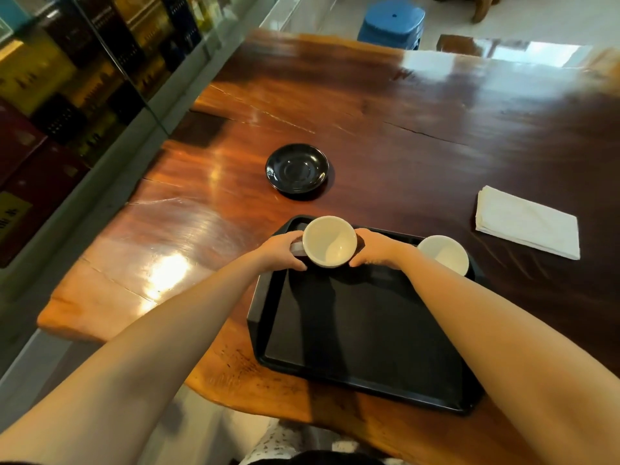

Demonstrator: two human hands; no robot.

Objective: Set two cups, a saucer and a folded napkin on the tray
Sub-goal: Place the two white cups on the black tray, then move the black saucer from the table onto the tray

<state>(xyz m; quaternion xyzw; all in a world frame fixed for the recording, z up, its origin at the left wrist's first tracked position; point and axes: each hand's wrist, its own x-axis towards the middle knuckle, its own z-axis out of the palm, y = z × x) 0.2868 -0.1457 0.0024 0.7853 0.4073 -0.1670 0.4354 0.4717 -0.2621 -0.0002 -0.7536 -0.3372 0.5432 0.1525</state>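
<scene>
Cup (329, 241) clasped between left grip (281, 251), right grip (375, 251), over tray (362, 333).

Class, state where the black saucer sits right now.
In the head view the black saucer rests on the wooden table, just beyond the tray's far left corner, well left of the folded napkin.

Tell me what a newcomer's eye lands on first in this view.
First, the white cup at the far left corner of the black tray, cradled between the left hand and the right hand. Next, a second white cup at the tray's far right corner. Beyond the tray on the wooden table, a black saucer sits alone, and a folded white napkin lies off to the right.
</scene>
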